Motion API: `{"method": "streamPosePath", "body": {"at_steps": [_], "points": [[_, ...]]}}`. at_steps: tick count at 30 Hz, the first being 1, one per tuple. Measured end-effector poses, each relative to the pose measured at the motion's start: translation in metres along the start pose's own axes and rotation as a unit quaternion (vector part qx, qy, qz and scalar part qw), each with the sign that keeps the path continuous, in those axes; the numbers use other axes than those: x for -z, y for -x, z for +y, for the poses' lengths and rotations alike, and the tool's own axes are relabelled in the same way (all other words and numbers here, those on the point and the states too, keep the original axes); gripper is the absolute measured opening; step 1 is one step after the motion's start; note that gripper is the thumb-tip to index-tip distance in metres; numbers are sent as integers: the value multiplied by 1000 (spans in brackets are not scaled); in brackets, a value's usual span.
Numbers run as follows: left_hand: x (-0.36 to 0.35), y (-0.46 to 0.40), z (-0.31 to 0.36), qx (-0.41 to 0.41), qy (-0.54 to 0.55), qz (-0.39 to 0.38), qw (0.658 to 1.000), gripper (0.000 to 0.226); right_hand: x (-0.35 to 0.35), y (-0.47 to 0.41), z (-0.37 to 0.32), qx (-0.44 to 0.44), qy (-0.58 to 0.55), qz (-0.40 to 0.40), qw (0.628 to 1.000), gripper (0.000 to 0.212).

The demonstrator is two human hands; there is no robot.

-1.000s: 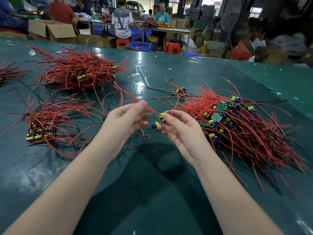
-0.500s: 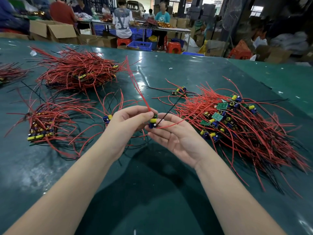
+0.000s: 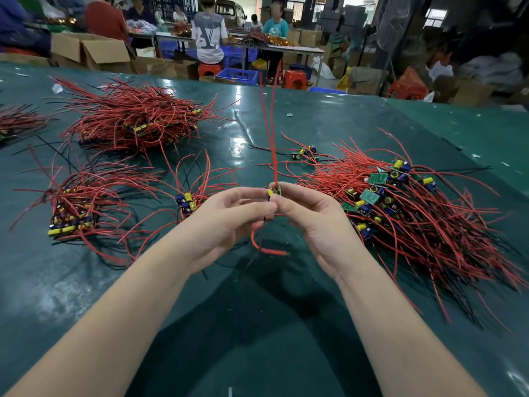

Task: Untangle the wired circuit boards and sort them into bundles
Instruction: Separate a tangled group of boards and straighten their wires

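Circuit board [image 3: 274,192], one, pinched by left hand [image 3: 229,222] and right hand [image 3: 317,224], two grips, perhaps four bundles behind.

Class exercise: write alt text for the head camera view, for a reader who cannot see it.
Two hands, left hand and right hand, pinch one small circuit board between them, its red wires standing upward, above a green table. A tangled pile lies right; sorted bundles lie left.
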State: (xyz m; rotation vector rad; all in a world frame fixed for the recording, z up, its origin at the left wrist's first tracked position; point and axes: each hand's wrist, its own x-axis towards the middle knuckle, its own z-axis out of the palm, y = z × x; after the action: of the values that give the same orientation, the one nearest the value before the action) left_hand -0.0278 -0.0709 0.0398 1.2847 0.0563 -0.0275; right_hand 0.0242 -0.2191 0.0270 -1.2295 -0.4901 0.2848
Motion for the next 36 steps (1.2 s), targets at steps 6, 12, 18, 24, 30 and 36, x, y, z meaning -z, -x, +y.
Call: {"method": "streamPosePath", "body": {"at_steps": [6, 12, 18, 24, 30, 36], "points": [[1, 3, -1, 58, -52, -5, 997, 19, -2, -1, -1, -35, -37, 27, 998, 26], [-2, 6, 0, 26, -51, -15, 998, 12, -2, 0, -3, -87, -172, 18, 981, 12], [-4, 3, -4, -71, -160, 42, 984, 13, -2, 0, -5, -62, -92, 55, 992, 21], [-2, 0, -9, -150, -277, 86, 945, 17, -2, 3, -4, -86, -41, 80, 992, 16], [-4, 2, -9, -148, -260, 91, 950, 22, -5, 2, -3, -104, -92, 90, 986, 14], [-4, 2, -4, -41, -115, 75, 990, 20, -7, 0, 0, -68, -117, 85, 987, 16]]}}
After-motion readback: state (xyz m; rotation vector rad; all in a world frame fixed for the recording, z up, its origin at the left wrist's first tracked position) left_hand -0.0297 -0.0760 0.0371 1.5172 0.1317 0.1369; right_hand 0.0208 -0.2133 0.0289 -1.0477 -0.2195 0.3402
